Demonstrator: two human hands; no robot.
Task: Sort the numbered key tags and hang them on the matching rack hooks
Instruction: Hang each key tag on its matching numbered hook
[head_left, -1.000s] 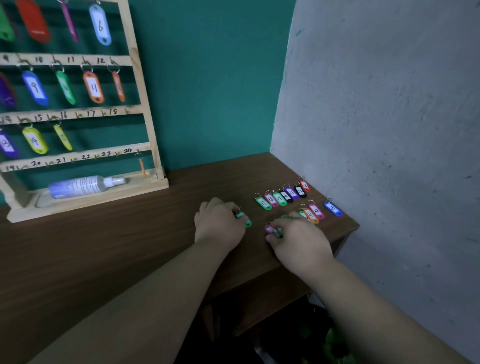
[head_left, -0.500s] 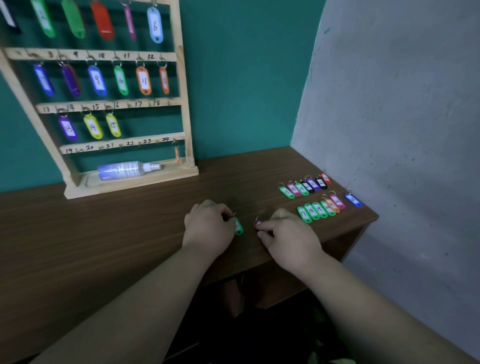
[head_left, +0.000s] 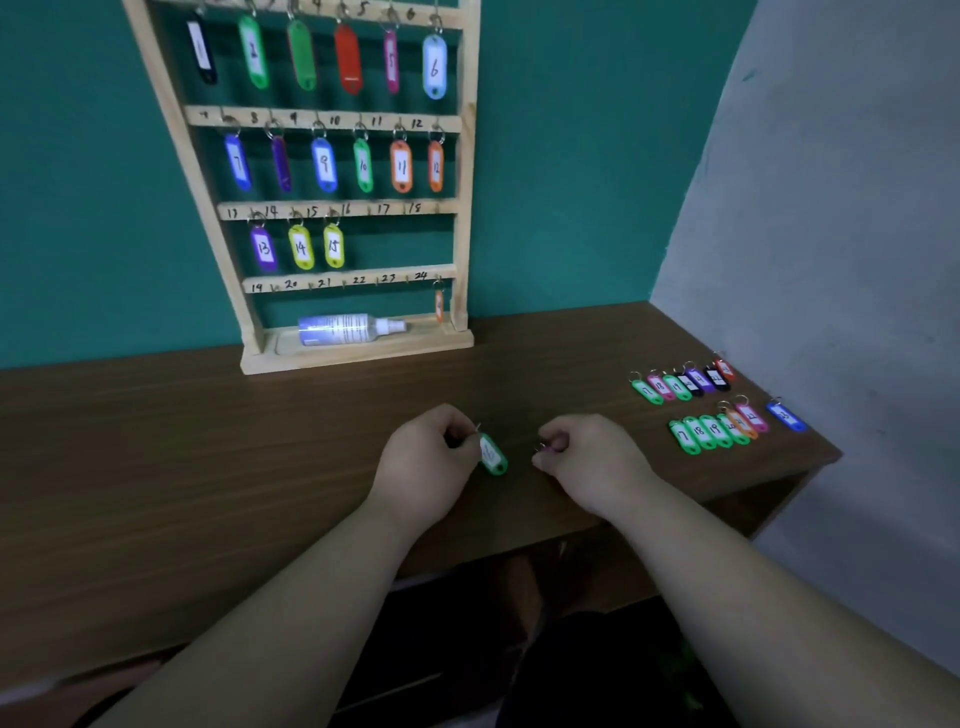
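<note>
Your left hand (head_left: 426, 467) pinched one green tag (head_left: 492, 454), your right hand (head_left: 592, 462) gripped one pink tag (head_left: 558, 444), sixteen hung tags (head_left: 434, 66) on one rack (head_left: 466, 156).

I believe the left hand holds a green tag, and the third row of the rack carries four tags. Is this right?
Not quite: the head view shows the third row of the rack carrying three tags, 13, 14 and 15. The left hand does hold a green tag.

You get dim, flat light with deep shadow under the desk (head_left: 156, 441). Wide-angle distortion tilts the rack (head_left: 462, 208) and bows the edges. Glare whitens the bottle (head_left: 337, 330); loose tags (head_left: 698, 431) look soft.
</note>
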